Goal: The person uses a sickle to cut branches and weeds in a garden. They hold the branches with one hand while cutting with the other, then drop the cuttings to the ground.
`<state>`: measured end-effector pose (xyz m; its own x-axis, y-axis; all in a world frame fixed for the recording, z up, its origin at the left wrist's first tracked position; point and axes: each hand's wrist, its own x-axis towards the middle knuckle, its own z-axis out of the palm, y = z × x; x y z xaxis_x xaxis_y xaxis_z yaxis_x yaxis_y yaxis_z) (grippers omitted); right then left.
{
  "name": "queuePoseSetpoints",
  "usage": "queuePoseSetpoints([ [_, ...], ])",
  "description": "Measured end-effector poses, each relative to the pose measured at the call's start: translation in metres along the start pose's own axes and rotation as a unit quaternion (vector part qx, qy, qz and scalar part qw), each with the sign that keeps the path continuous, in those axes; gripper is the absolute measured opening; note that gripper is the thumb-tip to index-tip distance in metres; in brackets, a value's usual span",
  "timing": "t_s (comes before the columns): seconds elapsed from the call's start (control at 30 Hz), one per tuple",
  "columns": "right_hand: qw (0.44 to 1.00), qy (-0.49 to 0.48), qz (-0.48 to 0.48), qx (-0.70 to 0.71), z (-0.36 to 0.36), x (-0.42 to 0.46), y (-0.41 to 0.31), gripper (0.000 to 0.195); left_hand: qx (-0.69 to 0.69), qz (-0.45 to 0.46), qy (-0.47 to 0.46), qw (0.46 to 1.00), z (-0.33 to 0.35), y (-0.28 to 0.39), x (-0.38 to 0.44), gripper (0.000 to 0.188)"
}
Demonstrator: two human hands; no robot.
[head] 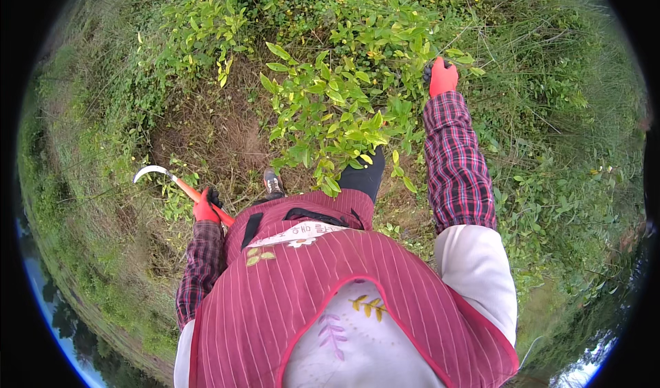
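My left hand (207, 206), in a red glove with dark palm, is shut on the orange handle of a sickle (188, 189). Its pale curved blade points away to the left, over low plants. Farther out on the right, my gloved right hand (442, 76) is closed at the edge of a leafy shrub (330, 99). Leaves of a thin stem (461, 59) stick out beside that fist, which seems to grip it; the fingers' far side is hidden. The shrub's yellow-green branches stand in front of me and cover part of one leg.
Brown ground with dry grass (221, 114) lies left of the shrub. One shoe (273, 181) stands near its base. Dense low plants (294, 11) spread ahead, and tall grass (536, 52) grows to the right. A striped red apron (309, 285) covers my front.
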<state>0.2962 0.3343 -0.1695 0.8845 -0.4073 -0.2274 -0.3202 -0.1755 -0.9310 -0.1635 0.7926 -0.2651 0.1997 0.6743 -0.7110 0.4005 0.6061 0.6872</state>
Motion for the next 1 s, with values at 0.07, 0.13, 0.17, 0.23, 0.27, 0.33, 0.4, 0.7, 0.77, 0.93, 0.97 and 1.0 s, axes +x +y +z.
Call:
queuePoseSetpoints([
  [0.07, 0.971, 0.062, 0.012, -0.230, 0.012, 0.000, -0.023, 0.055, -0.002, -0.007, -0.008, 1.000, -0.001, 0.002, -0.013, 0.021],
  [0.13, 0.984, 0.038, 0.087, -0.151, 0.005, 0.044, 0.006, 0.071, -0.002, -0.006, -0.045, 0.999, 0.009, 0.009, -0.015, 0.020],
  [0.17, 0.980, 0.021, 0.095, -0.175, 0.020, 0.029, -0.008, 0.073, 0.007, -0.003, -0.032, 0.999, 0.005, 0.003, -0.021, 0.020],
  [0.23, 0.956, 0.046, 0.063, -0.283, 0.010, 0.058, 0.009, 0.077, 0.054, -0.010, -0.032, 0.998, 0.022, 0.013, -0.033, 0.021],
  [0.27, 0.969, 0.034, 0.061, -0.237, 0.002, 0.077, 0.025, 0.080, 0.051, -0.008, -0.056, 0.997, 0.028, 0.017, -0.034, 0.021],
  [0.33, 0.983, 0.003, 0.072, -0.168, 0.001, 0.087, 0.034, 0.075, 0.051, -0.004, -0.074, 0.996, 0.027, 0.019, -0.034, 0.022],
  [0.4, 0.988, -0.019, 0.093, -0.124, 0.003, 0.085, 0.028, 0.069, 0.059, -0.006, -0.072, 0.996, 0.029, 0.017, -0.040, 0.022],
  [0.7, 0.987, 0.001, 0.084, -0.136, -0.022, 0.074, 0.039, 0.033, 0.030, -0.044, -0.086, 0.995, 0.039, 0.013, -0.043, 0.020],
  [0.77, 0.992, 0.000, 0.111, -0.068, -0.024, 0.072, 0.043, 0.032, 0.052, -0.041, -0.094, 0.993, 0.043, 0.018, -0.045, 0.021],
  [0.93, 0.993, -0.006, 0.117, -0.019, -0.020, 0.076, 0.046, 0.030, 0.062, -0.029, -0.112, 0.991, 0.043, 0.012, -0.037, 0.022],
  [0.97, 0.993, -0.009, 0.117, -0.018, -0.020, 0.077, 0.046, 0.029, 0.057, -0.031, -0.116, 0.991, 0.045, 0.012, -0.036, 0.023],
  [1.0, 0.993, -0.017, 0.116, -0.017, -0.015, 0.077, 0.045, 0.029, 0.050, -0.033, -0.115, 0.992, 0.042, 0.008, -0.034, 0.023],
])
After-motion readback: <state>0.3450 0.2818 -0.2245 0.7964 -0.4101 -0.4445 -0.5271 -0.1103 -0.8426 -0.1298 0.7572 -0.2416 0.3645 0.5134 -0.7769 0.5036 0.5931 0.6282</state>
